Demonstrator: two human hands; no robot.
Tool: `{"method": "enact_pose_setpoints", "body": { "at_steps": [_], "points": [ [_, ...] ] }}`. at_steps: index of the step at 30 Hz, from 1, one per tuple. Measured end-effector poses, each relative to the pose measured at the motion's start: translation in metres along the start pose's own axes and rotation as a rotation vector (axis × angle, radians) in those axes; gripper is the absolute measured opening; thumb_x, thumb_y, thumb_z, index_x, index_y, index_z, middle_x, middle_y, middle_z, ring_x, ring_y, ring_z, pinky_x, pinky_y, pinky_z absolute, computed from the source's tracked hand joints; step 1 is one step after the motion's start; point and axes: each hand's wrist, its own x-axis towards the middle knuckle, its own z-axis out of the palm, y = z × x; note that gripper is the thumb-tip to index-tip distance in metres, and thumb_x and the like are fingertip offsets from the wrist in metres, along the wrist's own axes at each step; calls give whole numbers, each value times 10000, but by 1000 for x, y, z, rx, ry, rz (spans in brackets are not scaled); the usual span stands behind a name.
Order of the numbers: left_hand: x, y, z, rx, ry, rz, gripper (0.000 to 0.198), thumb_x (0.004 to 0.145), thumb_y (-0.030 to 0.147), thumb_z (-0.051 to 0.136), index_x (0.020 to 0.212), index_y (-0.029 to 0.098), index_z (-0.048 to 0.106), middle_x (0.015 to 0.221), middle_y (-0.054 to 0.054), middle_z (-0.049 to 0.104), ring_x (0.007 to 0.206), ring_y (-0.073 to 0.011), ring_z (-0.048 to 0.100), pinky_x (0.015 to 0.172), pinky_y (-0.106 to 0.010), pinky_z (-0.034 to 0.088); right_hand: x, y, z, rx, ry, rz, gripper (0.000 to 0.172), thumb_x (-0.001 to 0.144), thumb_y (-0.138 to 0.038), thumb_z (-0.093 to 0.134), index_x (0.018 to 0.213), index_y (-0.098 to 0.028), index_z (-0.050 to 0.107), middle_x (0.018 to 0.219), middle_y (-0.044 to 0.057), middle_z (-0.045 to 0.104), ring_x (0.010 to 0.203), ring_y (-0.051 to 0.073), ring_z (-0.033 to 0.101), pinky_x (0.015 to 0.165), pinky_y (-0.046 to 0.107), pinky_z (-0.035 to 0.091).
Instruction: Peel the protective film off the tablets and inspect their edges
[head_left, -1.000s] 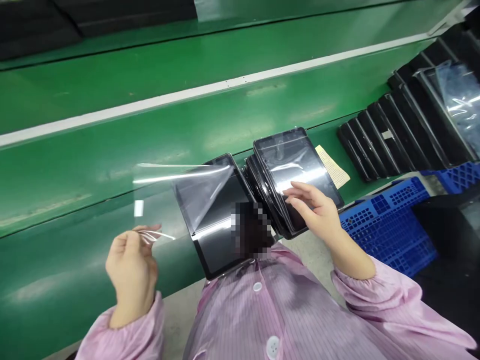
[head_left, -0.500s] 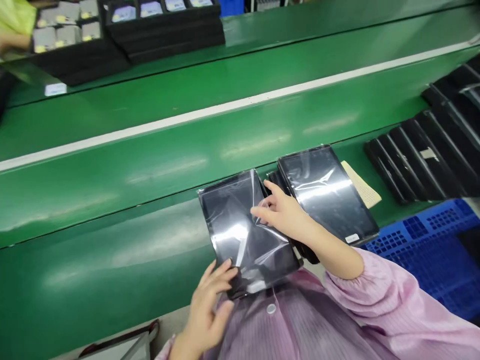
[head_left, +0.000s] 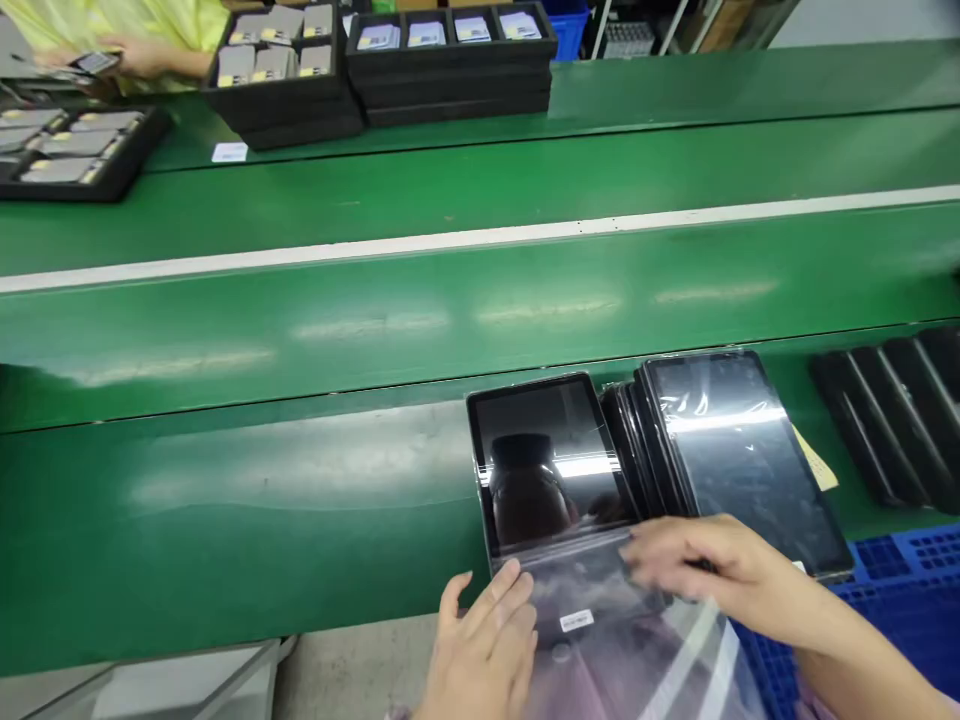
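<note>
A black glossy tablet lies near the front edge of the green bench, its upper part bare and its lower part under a clear plastic bag. My left hand rests at the tablet's lower left edge, fingers spread over the plastic. At the lower right, my right hand is blurred, with bent fingers on or just over the bag; its grip is unclear. Beside the tablet leans a row of dark tablets, with a plastic-wrapped tablet on top at the right.
More dark slabs lie at the right, above a blue crate. A yellowish paper shows beside the wrapped tablet. Across the bench are black trays and a person in yellow.
The clear bag has come down off the upper part of the tablet towards me. My right hand has moved down from the tablet's upper right side. The view has shifted left.
</note>
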Motion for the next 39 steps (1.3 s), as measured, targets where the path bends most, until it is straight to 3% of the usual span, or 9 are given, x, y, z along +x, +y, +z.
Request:
{"method": "enact_pose_setpoints", "body": {
  "at_steps": [5,14,20,23,26,31,34,37,39],
  "points": [
    [58,3,1,219,-216,-70,276,898,232,459,1088,148,640,949,-115,729,817,-256,684,759,-426,476,12,15,10,-445,658,114,395,912,-318,497,1293,-215,478,1156,142,651,1071,295,633,866,491,559],
    [193,-27,66,339,-284,-509,690,798,581,552,1367,200,468,1468,-275,331,1349,-539,214,866,-854,156,-10,28,-26,-619,563,-129,418,924,-241,456,1338,-203,425,1190,147,625,1099,291,601,896,500,532],
    [173,2,76,242,-137,-247,471,852,356,534,1254,111,542,1429,-282,392,1374,-424,277,976,-737,269,-4,63,-116,-550,737,13,300,957,-311,466,1227,-219,558,1142,120,626,1037,252,607,893,470,513],
    [148,39,90,62,-191,70,338,866,281,498,1157,146,605,1321,-208,550,1319,-348,413,1019,-632,350,17,67,-154,-528,703,-25,290,948,-341,520,1196,-197,564,1218,103,572,1039,220,586,897,439,501],
    [135,67,104,-28,-247,84,310,886,244,463,1151,165,601,1209,-157,646,1218,-315,536,1019,-636,360,38,72,-173,-510,657,-66,285,938,-343,543,1171,-181,571,1213,91,566,1018,214,588,871,420,511],
    [141,68,113,-223,-151,-287,448,916,240,426,1360,196,389,974,-86,744,1053,-259,655,1012,-594,394,36,75,-169,-498,590,-129,188,942,-325,521,928,-197,658,1079,84,656,1010,215,594,930,447,478],
    [145,61,110,-417,-51,-505,690,918,291,447,1483,186,66,896,-62,756,1038,-243,663,1011,-558,413,-10,58,-150,-435,311,-362,324,973,-301,419,771,-220,659,890,56,710,890,200,636,951,456,470],
    [143,54,97,-516,-144,-494,504,889,340,504,1376,264,400,947,-52,751,1016,-257,672,1101,-617,252,-66,39,-139,-113,-83,-560,350,993,-344,372,833,-235,664,860,8,727,858,134,672,954,351,492],
    [140,48,86,-528,-301,-390,220,862,355,540,1019,283,677,960,-41,748,1027,-283,665,1131,-631,142,-91,41,-139,72,-24,-515,346,994,-371,366,916,-227,671,867,9,735,862,123,688,890,297,534]
  ]
}}
